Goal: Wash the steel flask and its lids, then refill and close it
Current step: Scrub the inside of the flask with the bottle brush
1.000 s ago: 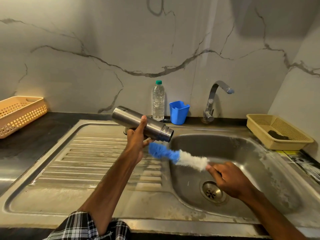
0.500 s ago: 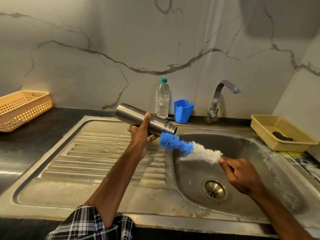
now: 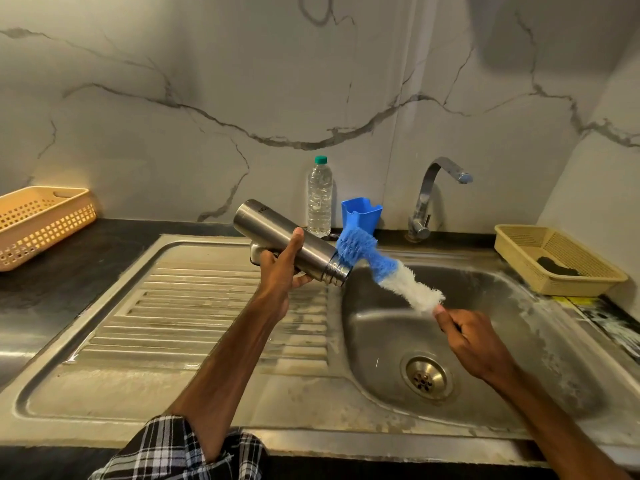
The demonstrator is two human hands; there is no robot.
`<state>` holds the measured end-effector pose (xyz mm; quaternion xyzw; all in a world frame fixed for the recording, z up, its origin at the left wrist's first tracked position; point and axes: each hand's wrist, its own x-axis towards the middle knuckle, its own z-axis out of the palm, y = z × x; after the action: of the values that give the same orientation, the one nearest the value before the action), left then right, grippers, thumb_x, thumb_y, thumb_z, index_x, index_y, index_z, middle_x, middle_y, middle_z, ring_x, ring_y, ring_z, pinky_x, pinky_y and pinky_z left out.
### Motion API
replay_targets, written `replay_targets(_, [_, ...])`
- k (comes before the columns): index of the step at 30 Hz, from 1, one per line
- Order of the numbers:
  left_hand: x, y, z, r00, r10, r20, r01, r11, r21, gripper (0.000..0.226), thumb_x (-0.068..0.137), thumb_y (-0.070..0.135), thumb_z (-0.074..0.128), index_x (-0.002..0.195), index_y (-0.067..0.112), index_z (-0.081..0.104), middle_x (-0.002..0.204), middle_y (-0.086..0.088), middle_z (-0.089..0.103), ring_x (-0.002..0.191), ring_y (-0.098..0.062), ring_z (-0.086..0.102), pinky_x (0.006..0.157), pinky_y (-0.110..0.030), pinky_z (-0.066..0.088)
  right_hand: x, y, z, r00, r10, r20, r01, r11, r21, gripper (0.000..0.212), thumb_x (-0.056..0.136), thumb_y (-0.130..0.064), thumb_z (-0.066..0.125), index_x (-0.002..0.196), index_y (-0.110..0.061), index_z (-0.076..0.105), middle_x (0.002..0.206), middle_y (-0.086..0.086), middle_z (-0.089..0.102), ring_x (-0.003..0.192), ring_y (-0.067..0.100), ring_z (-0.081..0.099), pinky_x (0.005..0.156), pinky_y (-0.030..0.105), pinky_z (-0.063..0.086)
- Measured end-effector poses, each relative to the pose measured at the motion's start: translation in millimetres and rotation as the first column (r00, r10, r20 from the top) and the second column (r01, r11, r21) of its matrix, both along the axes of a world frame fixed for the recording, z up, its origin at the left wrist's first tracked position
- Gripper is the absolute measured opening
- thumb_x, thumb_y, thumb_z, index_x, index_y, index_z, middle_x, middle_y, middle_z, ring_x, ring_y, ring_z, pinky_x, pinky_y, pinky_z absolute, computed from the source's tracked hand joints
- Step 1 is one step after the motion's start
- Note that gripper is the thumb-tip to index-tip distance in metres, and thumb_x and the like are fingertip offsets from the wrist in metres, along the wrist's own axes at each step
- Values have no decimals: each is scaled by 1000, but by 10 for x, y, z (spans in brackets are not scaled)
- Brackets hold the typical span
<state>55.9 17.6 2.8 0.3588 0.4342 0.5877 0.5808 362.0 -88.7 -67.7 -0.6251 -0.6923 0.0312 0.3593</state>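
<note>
Showing the scrubbing stage at a steel kitchen sink (image 3: 381, 327), seen from the head camera. The left hand (image 3: 282, 263) grasps the steel flask (image 3: 320, 256) around its middle, thumb laid over the top of the body. The flask is held in the air, lying nearly level above the inner edge of the ribbed drainboard (image 3: 207, 306). Its base points up and to the left, and its threaded, uncapped neck points down and to the right over the rim of the basin. A rounded steel piece (image 3: 258, 252) shows just behind this hand, under the flask; what it is cannot be told.

The right hand (image 3: 464, 337) is closed around the handle of a bottle brush (image 3: 391, 277), over the basin and above the drain (image 3: 426, 375). The handle is hidden inside the fist. The brush slants up and to the left. Its white bristles lie nearest the hand, and its blue end is splayed against the far side of the flask's neck; whether any bristles are inside the mouth cannot be told.

Against the marble wall stand a clear water bottle (image 3: 319, 199) with a green cap, a blue cup (image 3: 360, 216) and a curved tap (image 3: 426, 202). An orange basket (image 3: 41, 223) sits on the dark counter at far left. A yellow basket (image 3: 519, 244) at right holds a dark scrubber (image 3: 557, 268). A plaid sleeve (image 3: 180, 448) covers the upper left arm.
</note>
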Motion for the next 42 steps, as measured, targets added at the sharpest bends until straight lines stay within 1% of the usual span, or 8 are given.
replay_targets(3, [22, 2, -11, 1000, -3, -13, 4, 1000, 8, 49, 94, 34, 70, 129, 17, 39, 129, -13, 62, 113, -27, 67, 81, -43, 59, 12, -21, -32, 999, 51, 7, -51, 999, -11, 56, 104, -48, 37, 56, -19, 43, 48, -4, 37, 44, 7, 34, 46, 28, 25])
replay_targets(13, [24, 15, -20, 998, -40, -43, 43, 996, 80, 54, 95, 35, 68, 137, 18, 39, 127, -9, 62, 110, -22, 67, 72, -36, 60, 72, 13, -5, 996, -89, -13, 88, 993, -82, 54, 102, -43, 41, 56, -17, 43, 50, -4, 40, 45, 6, 33, 48, 33, 31])
replay_targets(21, [-51, 49, -22, 999, 35, -11, -33, 987, 159, 54, 93, 24, 71, 136, 21, 39, 127, -5, 62, 107, -14, 67, 70, -29, 60, -20, 42, 88, 921, -155, -359, 151, 988, -39, 50, 103, -30, 49, 60, -5, 54, 48, -5, 42, 44, 6, 38, 52, 31, 32])
replay_targets(28, [-143, 106, -54, 992, 114, 57, -124, 966, 226, 72, 93, 21, 72, 151, 23, 30, 142, -7, 55, 124, -24, 61, 76, -27, 62, -487, 407, 347, 922, -78, -378, 118, 989, 83, 32, 101, -26, 55, 74, -18, 68, 53, -8, 54, 49, 2, 51, 49, 15, 35])
replay_targets(32, [-192, 142, -67, 988, 143, 65, -154, 960, 235, 69, 93, 19, 72, 150, 23, 33, 138, -5, 57, 122, -22, 61, 71, -25, 62, -774, 603, 181, 930, -71, -361, 131, 981, 144, 31, 101, -23, 56, 73, -24, 68, 58, -8, 59, 53, 8, 55, 52, 23, 39])
replay_targets(36, [-218, 194, -95, 984, 180, -12, -171, 951, 259, 71, 90, 19, 75, 149, 21, 36, 135, -2, 58, 121, -21, 62, 79, -30, 63, -757, 609, 32, 960, -86, -265, 128, 981, 148, 26, 101, -22, 53, 79, -22, 67, 68, -10, 60, 63, 3, 56, 57, 21, 39])
replay_targets(39, [-227, 237, -135, 966, 225, -130, -176, 934, 310, 78, 80, 26, 84, 146, 17, 42, 132, -3, 61, 120, -21, 64, 94, -43, 59, -676, 601, 64, 949, -107, -297, 154, 978, 138, 25, 102, -23, 51, 81, -22, 66, 68, -8, 60, 63, 4, 55, 55, 22, 38])
replay_targets(42, [-141, 262, -119, 934, 243, -263, -126, 910, 394, 90, 69, 38, 88, 145, 17, 43, 135, -4, 61, 120, -18, 63, 96, -40, 58, -654, 638, 52, 931, -141, -336, 188, 976, 113, 25, 102, -24, 51, 82, -23, 66, 67, -12, 57, 61, 4, 53, 55, 22, 37])
